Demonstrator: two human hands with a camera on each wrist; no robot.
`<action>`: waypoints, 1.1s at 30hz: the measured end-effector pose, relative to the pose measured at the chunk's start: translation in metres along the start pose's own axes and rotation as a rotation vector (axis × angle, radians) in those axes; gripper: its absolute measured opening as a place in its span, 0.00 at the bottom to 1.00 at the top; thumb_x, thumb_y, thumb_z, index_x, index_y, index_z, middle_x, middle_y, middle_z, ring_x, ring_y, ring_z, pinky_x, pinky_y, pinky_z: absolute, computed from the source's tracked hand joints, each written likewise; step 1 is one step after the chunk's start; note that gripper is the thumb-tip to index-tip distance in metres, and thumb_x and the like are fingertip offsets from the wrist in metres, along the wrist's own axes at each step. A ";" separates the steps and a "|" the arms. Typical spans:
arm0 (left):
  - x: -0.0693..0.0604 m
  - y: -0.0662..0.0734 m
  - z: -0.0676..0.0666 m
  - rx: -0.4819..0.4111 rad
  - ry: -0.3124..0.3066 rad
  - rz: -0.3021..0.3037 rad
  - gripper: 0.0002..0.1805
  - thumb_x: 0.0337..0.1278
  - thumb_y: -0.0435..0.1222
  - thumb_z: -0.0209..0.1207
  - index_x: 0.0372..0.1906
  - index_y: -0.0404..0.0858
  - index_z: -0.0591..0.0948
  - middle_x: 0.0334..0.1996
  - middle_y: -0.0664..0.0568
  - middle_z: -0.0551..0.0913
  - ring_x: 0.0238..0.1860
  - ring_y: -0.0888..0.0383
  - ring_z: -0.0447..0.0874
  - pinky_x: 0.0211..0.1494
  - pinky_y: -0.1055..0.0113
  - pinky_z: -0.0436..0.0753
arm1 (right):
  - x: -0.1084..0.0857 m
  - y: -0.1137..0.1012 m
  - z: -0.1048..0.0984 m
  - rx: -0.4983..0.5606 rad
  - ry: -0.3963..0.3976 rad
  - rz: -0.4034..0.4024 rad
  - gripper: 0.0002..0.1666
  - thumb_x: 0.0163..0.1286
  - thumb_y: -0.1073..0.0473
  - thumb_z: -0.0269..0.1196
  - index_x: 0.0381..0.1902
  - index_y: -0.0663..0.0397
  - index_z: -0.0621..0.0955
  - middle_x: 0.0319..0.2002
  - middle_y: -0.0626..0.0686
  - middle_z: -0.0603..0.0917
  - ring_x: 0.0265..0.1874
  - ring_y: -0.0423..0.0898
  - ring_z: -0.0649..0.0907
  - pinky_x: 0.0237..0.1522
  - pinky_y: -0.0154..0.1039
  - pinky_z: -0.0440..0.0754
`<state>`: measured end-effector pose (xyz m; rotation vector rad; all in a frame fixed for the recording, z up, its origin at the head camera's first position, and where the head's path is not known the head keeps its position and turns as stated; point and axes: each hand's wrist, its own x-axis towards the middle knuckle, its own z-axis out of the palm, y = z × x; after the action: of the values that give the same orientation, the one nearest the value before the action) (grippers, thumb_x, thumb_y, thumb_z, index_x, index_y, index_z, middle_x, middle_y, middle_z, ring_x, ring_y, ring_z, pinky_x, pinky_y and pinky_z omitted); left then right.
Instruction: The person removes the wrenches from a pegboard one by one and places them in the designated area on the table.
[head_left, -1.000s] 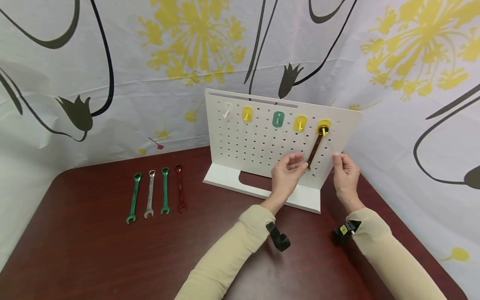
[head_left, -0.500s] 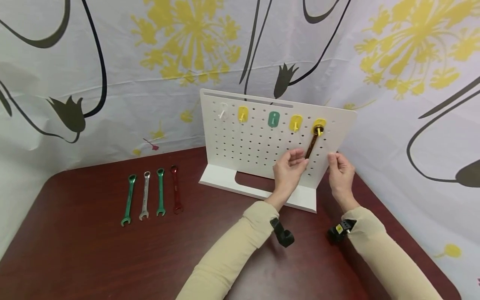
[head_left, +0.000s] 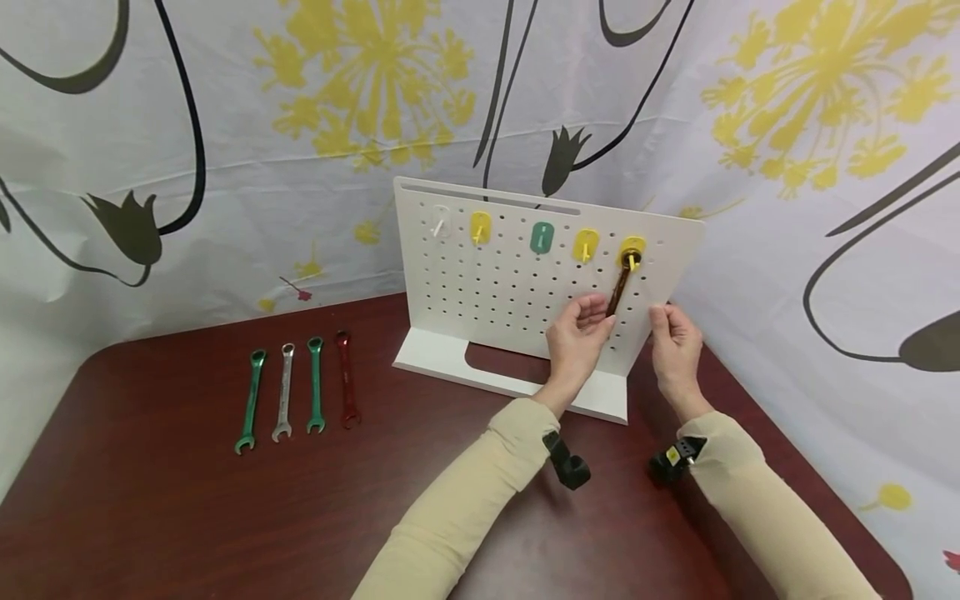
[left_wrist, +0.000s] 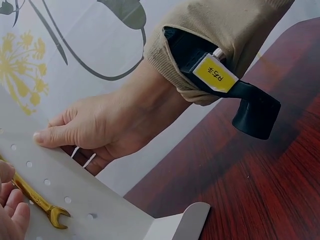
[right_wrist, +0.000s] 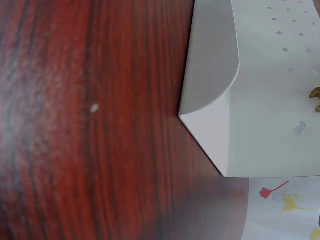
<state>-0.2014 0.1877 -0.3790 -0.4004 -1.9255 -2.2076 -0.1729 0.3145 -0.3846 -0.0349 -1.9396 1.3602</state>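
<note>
A white pegboard stands on its base on the table. From the yellow hook furthest right hangs a gold-brown combination wrench by its ring end. My left hand pinches the wrench's lower part between thumb and fingers. Its open jaw end sticks out past those fingers in the left wrist view. My right hand grips the board's right edge, thumb on the front and other fingers behind. Only the wrench's tip shows in the right wrist view, without either hand.
Left on the dark red table lie two green wrenches, one silver wrench and one red wrench. Further along the board are a white hook, other yellow hooks and a green hook plate. A patterned cloth hangs behind.
The left hand has moved slightly up along the wrench, which now shows less of its lower end. The right hand keeps its place on the board edge. The head view has shifted a little.
</note>
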 end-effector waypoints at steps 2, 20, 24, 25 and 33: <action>-0.001 0.001 0.001 0.004 -0.004 0.000 0.14 0.49 0.26 0.66 0.43 0.33 0.82 0.40 0.44 0.86 0.40 0.54 0.86 0.42 0.79 0.81 | 0.000 0.000 0.000 0.006 0.004 -0.006 0.17 0.71 0.63 0.54 0.29 0.78 0.75 0.15 0.49 0.69 0.16 0.32 0.67 0.18 0.25 0.65; 0.000 0.002 0.010 0.053 -0.039 -0.009 0.14 0.49 0.27 0.66 0.43 0.34 0.82 0.38 0.45 0.86 0.35 0.63 0.84 0.38 0.81 0.80 | -0.001 -0.002 0.000 0.021 0.005 -0.002 0.17 0.71 0.65 0.53 0.29 0.78 0.75 0.13 0.49 0.67 0.14 0.31 0.66 0.16 0.25 0.63; -0.001 0.003 0.013 0.048 -0.045 -0.021 0.13 0.50 0.27 0.65 0.43 0.34 0.82 0.38 0.45 0.86 0.34 0.63 0.83 0.38 0.81 0.80 | 0.000 -0.001 0.000 0.039 0.014 -0.004 0.17 0.71 0.65 0.54 0.28 0.79 0.74 0.13 0.42 0.67 0.14 0.31 0.66 0.17 0.25 0.62; -0.001 0.004 0.014 0.050 -0.045 -0.023 0.13 0.49 0.27 0.65 0.43 0.33 0.82 0.38 0.45 0.86 0.34 0.63 0.83 0.38 0.81 0.80 | 0.000 -0.001 0.000 0.041 0.016 -0.005 0.17 0.71 0.65 0.54 0.28 0.79 0.74 0.13 0.41 0.67 0.14 0.31 0.66 0.16 0.25 0.62; -0.002 0.005 0.018 0.080 -0.034 -0.009 0.12 0.49 0.28 0.66 0.42 0.34 0.82 0.37 0.46 0.86 0.36 0.60 0.85 0.38 0.81 0.80 | 0.000 0.000 0.000 0.028 0.018 -0.015 0.17 0.71 0.65 0.54 0.27 0.78 0.74 0.13 0.36 0.66 0.14 0.30 0.65 0.17 0.25 0.60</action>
<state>-0.1963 0.2045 -0.3730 -0.4204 -2.0292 -2.1341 -0.1725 0.3145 -0.3843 -0.0185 -1.9020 1.3722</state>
